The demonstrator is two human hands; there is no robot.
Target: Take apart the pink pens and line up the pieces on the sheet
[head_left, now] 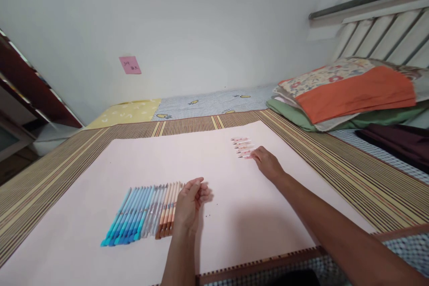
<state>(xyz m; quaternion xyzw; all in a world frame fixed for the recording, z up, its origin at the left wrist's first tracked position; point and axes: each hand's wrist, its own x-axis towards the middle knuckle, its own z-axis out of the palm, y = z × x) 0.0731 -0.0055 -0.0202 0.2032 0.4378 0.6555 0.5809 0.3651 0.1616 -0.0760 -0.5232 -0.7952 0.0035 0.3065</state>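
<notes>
Nearest the lens, both bare forearms reach out over a pale pink sheet (234,219). Left hand (190,203) has its fingers curled loosely toward the palm; whether they pinch anything cannot be told. Just left of its knuckles lies a tight row of blue, clear and orange pens (142,215). Right hand (268,164) stretches farther, fingers together, tips touching the nearest of a few pink pens (241,146); a grip cannot be made out. Beyond lie a striped mat (355,174), stacked pillows (348,94) and a pink note (130,65) on the wall.
</notes>
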